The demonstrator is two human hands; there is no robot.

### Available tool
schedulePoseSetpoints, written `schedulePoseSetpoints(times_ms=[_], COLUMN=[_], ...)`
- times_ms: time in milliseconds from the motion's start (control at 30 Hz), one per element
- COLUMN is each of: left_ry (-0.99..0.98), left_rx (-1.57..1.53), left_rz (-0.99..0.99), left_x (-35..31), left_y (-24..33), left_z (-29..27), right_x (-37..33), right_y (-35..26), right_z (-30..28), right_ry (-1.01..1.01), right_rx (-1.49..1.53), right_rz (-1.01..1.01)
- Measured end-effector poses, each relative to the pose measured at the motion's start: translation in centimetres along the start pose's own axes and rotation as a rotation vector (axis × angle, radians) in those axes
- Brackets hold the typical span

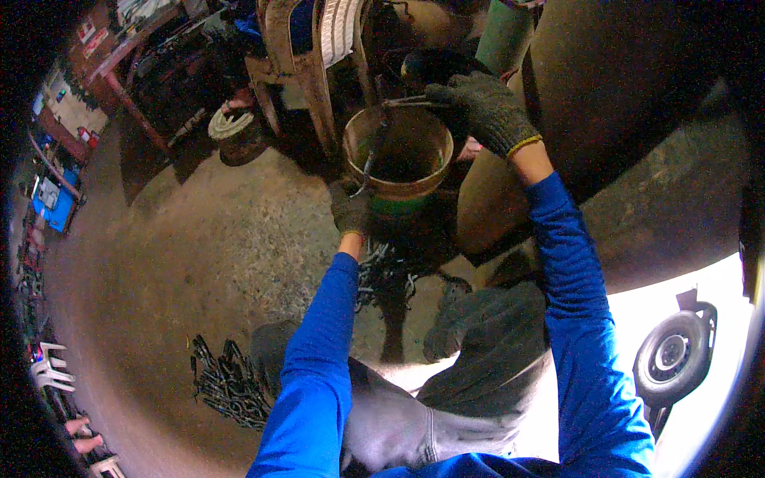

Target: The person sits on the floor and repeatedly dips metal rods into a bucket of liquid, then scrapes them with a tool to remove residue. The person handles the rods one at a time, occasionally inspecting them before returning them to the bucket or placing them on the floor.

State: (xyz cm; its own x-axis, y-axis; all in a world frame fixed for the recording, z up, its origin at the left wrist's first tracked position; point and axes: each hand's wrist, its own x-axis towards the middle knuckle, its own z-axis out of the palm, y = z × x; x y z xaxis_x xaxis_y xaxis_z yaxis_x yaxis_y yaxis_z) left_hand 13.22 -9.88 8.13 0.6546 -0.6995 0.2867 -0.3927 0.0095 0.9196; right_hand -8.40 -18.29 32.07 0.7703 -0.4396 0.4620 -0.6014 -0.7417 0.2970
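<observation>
My left hand, in a dark knitted glove, is closed at the near left side of a round bucket. From its fingers a thin bent metal rod rises across the bucket's rim. My right hand, gloved too with a yellow cuff edge, is above the bucket's far right side. Its fingers close round a thin metal bar that points left over the opening. The inside of the bucket is dark, and its contents cannot be made out.
Dark bent metal pieces lie in a pile at lower left and another below the bucket. A plastic chair stands behind. Large curved brown surfaces fill the right. A wheel shows at lower right.
</observation>
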Motion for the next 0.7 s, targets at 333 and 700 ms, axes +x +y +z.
schedulePoseSetpoints(times_ms=[333,700], left_ry=[-0.063,-0.078], left_rx=[0.150,0.354], left_rz=[-0.061,-0.174], left_x=[1.7,2.1], left_y=[-2.9,-1.0], left_z=[-0.8,-1.5], right_x=[0.9,3.7], right_y=[-0.6,4.8], right_z=[2.4,11.5], right_ry=[-0.074,-0.548], right_rx=[0.009,0.200], right_rz=[0.157,0.464])
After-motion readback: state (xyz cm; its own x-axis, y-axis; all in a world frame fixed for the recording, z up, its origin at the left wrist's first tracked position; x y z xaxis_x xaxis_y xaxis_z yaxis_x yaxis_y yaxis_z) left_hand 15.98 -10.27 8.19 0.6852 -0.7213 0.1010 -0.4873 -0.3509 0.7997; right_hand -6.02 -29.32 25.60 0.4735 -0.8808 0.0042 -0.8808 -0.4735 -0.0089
